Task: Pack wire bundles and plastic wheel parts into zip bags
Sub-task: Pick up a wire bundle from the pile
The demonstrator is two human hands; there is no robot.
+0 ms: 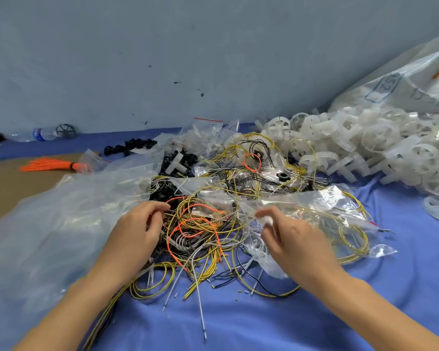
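Observation:
A tangled heap of yellow, orange, black and grey wires [200, 231] lies on the blue cloth in front of me. My left hand [137, 229] rests on its left side, with fingers curled and pinching thin dark wires. My right hand [287, 236] is blurred; its fingers pinch the edge of a clear zip bag [302, 206] that lies over the wires on the right. White plastic wheel parts [365, 148] are piled at the back right. Black plastic parts [129, 145] lie behind the heap.
A large clear plastic sheet [48, 224] covers the left. An orange wire bundle [51, 164] lies on brown cardboard [8, 188] at far left. Small zip bags [208, 133] sit at the back centre, a big sack [403, 79] at upper right, a water bottle [42, 134] by the wall.

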